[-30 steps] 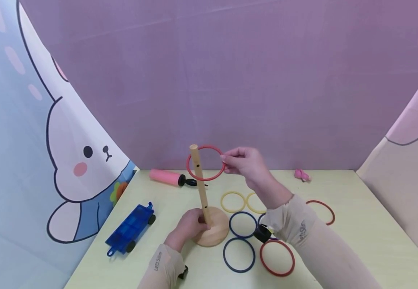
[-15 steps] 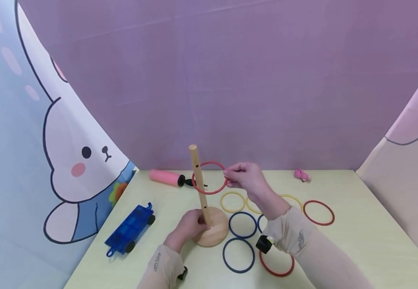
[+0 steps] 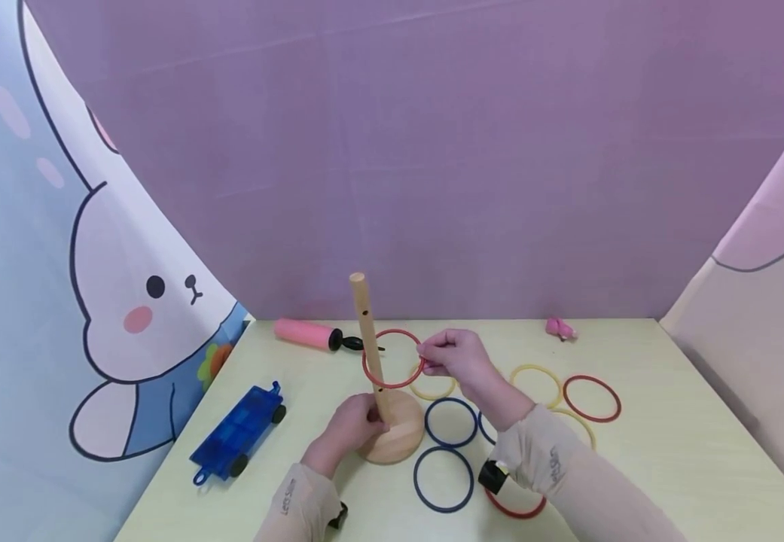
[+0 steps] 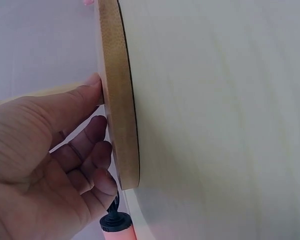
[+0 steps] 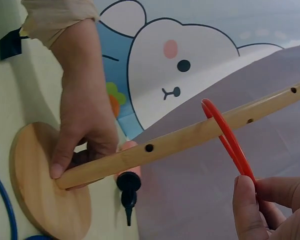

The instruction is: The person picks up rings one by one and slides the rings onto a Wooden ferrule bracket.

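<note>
A wooden pole (image 3: 367, 327) with small holes rises from a round wooden base (image 3: 404, 440) on the table. My left hand (image 3: 351, 423) grips the foot of this pole, its thumb touching the base in the left wrist view. Between thumb and fingertips, my right hand (image 3: 458, 357) pinches the right edge of a thin red ring (image 3: 394, 330). In the right wrist view, the red ring (image 5: 232, 140) encircles the pole (image 5: 180, 142), partway along it. Part of the pole's foot is hidden behind the left fingers.
Several blue, yellow and red rings lie right of the base, including a blue ring (image 3: 443, 512) and a red ring (image 3: 591, 419). A blue toy cart (image 3: 239, 433) stands at left. Behind are a pink hand pump (image 3: 305, 334) and a small pink toy (image 3: 559, 329).
My right hand has come down with the red ring, from near the pole's top to its lower half. The left hand keeps its grip at the pole's foot.
</note>
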Action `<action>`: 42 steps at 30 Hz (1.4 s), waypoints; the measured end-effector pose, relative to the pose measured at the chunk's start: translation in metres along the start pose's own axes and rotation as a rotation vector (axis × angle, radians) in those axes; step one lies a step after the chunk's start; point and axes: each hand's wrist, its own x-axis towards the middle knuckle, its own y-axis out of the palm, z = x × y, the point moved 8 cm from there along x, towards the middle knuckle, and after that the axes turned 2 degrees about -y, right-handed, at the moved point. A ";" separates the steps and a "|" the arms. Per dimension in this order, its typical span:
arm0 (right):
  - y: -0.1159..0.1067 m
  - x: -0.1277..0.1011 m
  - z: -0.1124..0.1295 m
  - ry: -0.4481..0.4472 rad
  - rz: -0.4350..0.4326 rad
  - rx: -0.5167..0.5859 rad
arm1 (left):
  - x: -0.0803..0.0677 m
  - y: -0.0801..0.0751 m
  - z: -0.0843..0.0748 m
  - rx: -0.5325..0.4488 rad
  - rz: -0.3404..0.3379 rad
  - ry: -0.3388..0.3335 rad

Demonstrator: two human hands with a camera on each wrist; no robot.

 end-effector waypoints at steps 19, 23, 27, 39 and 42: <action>0.002 -0.001 -0.056 0.052 -0.017 -0.015 | -0.018 -0.007 0.003 0.011 -0.001 0.000; 0.001 0.001 -0.065 0.065 -0.022 -0.032 | -0.024 -0.009 0.004 0.063 -0.007 -0.012; 0.000 0.001 -0.072 0.074 -0.021 -0.040 | -0.030 -0.011 0.004 0.178 -0.012 -0.005; -0.003 0.004 -0.102 0.117 -0.020 -0.110 | -0.035 -0.010 0.010 0.294 0.038 -0.029; -0.004 0.005 -0.112 0.131 -0.035 -0.112 | -0.037 -0.009 0.011 0.283 0.047 -0.043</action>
